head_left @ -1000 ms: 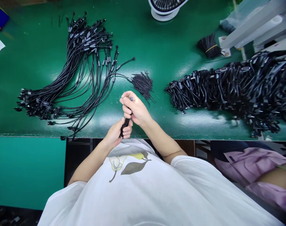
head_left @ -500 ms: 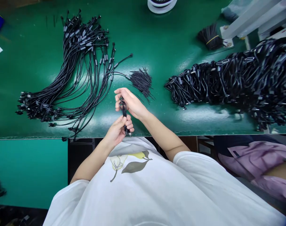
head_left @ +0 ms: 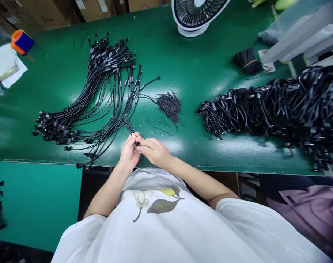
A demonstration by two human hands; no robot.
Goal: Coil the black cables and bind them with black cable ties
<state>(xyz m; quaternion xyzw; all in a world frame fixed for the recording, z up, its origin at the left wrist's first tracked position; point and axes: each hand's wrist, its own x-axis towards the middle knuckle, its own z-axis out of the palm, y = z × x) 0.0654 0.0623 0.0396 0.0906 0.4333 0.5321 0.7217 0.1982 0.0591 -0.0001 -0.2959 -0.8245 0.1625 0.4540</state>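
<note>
Near the bench's front edge my left hand (head_left: 129,152) is closed round a folded black cable (head_left: 128,124), whose loops stick out beyond the fingers. My right hand (head_left: 155,151) meets it from the other side, fingertips pinched on the same cable; most of the gripped part is hidden. To the left lies a big spread of long black cables (head_left: 81,95) with grey sleeves and small plugs. Just beyond my hands is a pile of short black ties (head_left: 169,106), with a few loose ties (head_left: 158,126) beside it.
Many bundled black cables (head_left: 245,109) are heaped along the right. Behind them lie a banded bunch of black ties (head_left: 248,61) and a grey metal frame (head_left: 300,33). A white fan (head_left: 192,31) stands at the back. An orange-and-blue roll (head_left: 21,42) sits back left.
My right hand has come down from above the cable to pinch it beside my left hand. The folded cable has swung so its loops point away from me. The view has tilted farther up.
</note>
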